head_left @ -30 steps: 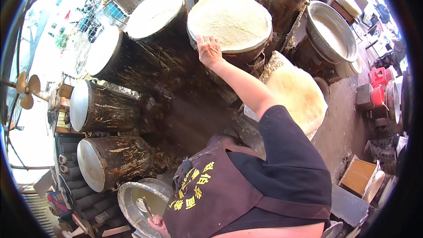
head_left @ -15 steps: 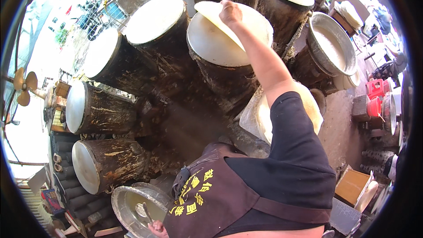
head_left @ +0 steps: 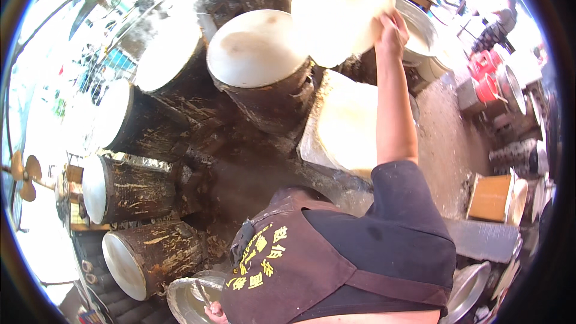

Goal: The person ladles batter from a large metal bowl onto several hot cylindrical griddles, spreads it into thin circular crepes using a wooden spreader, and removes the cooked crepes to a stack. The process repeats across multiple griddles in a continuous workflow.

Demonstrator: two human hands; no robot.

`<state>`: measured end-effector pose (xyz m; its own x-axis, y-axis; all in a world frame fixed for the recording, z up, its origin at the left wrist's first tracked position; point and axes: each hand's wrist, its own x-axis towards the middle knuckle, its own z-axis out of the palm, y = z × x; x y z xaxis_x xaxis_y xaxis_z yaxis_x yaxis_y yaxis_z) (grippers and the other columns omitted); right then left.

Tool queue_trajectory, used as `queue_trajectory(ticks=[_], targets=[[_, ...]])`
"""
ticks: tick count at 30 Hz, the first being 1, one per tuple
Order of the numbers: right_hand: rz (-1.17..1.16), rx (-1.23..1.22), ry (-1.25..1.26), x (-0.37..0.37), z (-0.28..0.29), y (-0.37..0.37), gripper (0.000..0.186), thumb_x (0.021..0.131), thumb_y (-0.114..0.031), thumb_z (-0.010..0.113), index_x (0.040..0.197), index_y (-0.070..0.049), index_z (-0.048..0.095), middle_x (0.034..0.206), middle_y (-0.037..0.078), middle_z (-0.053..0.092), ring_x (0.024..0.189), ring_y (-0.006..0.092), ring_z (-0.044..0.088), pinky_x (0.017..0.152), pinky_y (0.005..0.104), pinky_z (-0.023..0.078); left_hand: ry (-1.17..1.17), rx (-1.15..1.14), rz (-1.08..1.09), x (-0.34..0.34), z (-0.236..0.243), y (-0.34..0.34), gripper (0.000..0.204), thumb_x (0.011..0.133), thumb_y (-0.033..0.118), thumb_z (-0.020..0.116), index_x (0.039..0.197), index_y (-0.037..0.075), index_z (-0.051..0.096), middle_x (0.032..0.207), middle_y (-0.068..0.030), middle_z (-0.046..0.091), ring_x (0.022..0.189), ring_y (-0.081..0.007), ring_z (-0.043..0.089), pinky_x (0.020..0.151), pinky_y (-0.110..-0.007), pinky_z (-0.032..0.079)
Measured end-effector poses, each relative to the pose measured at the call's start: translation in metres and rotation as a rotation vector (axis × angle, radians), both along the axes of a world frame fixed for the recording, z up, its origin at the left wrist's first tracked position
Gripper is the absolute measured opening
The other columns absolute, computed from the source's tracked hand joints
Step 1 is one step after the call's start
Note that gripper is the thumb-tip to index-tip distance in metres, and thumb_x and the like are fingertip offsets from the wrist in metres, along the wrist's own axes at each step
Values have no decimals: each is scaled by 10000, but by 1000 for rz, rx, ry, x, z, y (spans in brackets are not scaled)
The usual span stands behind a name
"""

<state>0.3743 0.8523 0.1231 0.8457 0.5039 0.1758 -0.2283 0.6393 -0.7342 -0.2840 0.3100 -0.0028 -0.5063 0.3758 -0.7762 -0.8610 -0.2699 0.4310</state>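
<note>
My right hand (head_left: 393,33), its arm stretched far forward, is closed on the edge of a large, thin, round pale pancake (head_left: 343,12). The pancake hangs spread out in the air, right of a dark drum with a round white cooking top (head_left: 259,48) that lies uncovered. Below it a stack of similar pale sheets (head_left: 351,123) rests on plastic wrapping. At the lower left my left hand (head_left: 215,312) grips the handle of a ladle (head_left: 203,291). Its handle slants over a metal basin (head_left: 175,300) of pale liquid; the bowl end is not clearly visible.
Several more dark drums with white tops curve around the left, among them a near one (head_left: 126,267). Steam rises at the back. A wide metal pan (head_left: 417,27) stands at the far right, near red stools (head_left: 485,75). A fan (head_left: 24,175) is at the left edge.
My right hand has lifted the pancake fully off the drum's top and carried it to the right. The view has shifted. My left hand keeps hold of the ladle near the basin.
</note>
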Motion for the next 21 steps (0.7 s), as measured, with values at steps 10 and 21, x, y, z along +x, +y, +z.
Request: queue_trajectory(ticks=[10, 21], targets=[[-458, -738, 210, 68, -311, -308, 259, 773, 103, 610, 1018, 20, 625, 916, 53, 658, 811, 144, 615, 732, 272, 509, 33, -84, -216, -28, -1, 15, 415, 965, 390, 483, 631, 166, 381, 523, 60, 338, 435, -59, 304, 424, -195, 262], [-67, -950, 295, 29, -337, -330, 503, 676, 97, 674, 1155, -9, 563, 935, 102, 641, 792, 246, 642, 567, 367, 538, 30, -100, -228, -30, 0, 27, 417, 967, 393, 481, 632, 165, 381, 524, 58, 340, 430, -63, 301, 416, -198, 261]])
